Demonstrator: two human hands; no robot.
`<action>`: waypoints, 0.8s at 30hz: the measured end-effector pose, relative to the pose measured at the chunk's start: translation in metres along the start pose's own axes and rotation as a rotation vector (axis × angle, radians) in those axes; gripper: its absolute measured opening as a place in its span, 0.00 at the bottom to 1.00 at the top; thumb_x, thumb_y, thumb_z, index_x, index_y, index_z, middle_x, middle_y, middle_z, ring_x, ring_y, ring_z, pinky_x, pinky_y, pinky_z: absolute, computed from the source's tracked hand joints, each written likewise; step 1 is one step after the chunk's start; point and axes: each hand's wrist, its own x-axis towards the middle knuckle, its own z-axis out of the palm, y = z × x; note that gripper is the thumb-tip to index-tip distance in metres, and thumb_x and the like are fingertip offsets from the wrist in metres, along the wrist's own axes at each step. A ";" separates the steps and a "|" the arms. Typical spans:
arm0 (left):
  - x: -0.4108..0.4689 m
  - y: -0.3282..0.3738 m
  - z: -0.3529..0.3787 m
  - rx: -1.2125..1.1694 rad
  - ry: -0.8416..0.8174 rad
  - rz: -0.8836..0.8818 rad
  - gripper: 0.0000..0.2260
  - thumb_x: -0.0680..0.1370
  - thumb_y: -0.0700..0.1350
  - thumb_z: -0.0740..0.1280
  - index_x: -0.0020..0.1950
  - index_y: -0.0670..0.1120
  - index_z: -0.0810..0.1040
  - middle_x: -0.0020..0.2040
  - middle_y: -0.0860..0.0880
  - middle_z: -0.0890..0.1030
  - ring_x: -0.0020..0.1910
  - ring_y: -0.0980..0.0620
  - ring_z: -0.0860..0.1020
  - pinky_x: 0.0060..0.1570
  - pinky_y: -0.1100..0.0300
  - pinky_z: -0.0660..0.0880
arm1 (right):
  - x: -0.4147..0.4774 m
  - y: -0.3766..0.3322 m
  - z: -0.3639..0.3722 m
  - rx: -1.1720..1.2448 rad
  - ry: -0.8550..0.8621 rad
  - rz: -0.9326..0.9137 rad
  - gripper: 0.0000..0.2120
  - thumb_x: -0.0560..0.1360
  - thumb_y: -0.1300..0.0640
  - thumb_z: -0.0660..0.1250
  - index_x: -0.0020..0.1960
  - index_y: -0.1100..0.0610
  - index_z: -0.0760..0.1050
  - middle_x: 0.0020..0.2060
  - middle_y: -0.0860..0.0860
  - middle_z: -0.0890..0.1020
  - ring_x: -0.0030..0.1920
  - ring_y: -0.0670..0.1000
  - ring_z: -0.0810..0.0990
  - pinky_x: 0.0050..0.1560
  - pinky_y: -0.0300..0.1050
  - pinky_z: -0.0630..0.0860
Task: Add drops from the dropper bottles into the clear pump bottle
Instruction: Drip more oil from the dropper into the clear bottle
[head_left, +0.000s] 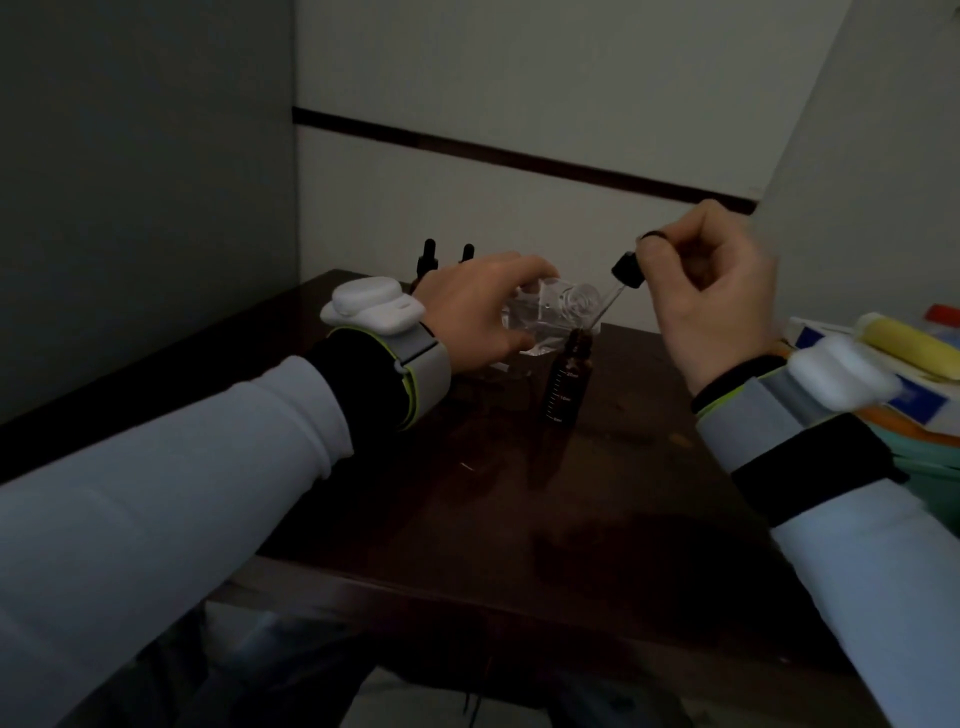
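**Head view: dropper held over open amber bottle**

Gripped in the left hand: the clear pump bottle, tipped over, mouth turned right and toward the camera, held just above the far middle of the dark wooden tabletop. Fingers curled over the top of it, thumb underneath.

Pinched between thumb and forefinger of the right hand: a dropper, taken by its black rubber bulb, other fingers curled in. Glass pipette slanted down and left, crossing in front of the pump bottle's mouth, tip ending at the neck of an amber dropper bottle. Cannot tell whether tip inside that neck or just above it.

Amber dropper bottle upright on the tabletop, uncapped, just near of the pump bottle, between the two hands. Pale graduation marks down its side.

Far side, partly hidden behind the left hand: black tops of two capped dropper bottles, side by side near the wall.

Both wrists: grey straps carrying white housings, over white sleeves.

Right edge: heap of blurred items, among them a yellow roll. Lighting dim.
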 end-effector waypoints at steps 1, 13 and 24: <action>0.000 0.000 0.000 0.000 0.001 -0.001 0.25 0.71 0.48 0.72 0.67 0.55 0.70 0.59 0.54 0.77 0.57 0.51 0.76 0.53 0.50 0.75 | 0.000 0.000 0.000 -0.003 0.001 0.004 0.11 0.72 0.57 0.64 0.34 0.47 0.67 0.23 0.37 0.70 0.25 0.40 0.66 0.29 0.31 0.62; 0.001 -0.002 0.001 0.000 0.016 0.011 0.25 0.71 0.49 0.72 0.66 0.55 0.70 0.59 0.54 0.77 0.57 0.52 0.76 0.53 0.50 0.75 | 0.003 -0.005 -0.006 0.076 0.138 -0.046 0.09 0.72 0.58 0.64 0.37 0.47 0.68 0.25 0.36 0.72 0.27 0.38 0.68 0.30 0.29 0.62; -0.001 0.001 0.000 -0.021 0.045 0.043 0.25 0.71 0.50 0.72 0.66 0.54 0.70 0.59 0.55 0.77 0.56 0.54 0.76 0.52 0.52 0.75 | -0.006 0.005 0.007 -0.038 -0.077 0.032 0.12 0.72 0.56 0.67 0.34 0.45 0.69 0.28 0.43 0.71 0.29 0.40 0.68 0.30 0.31 0.64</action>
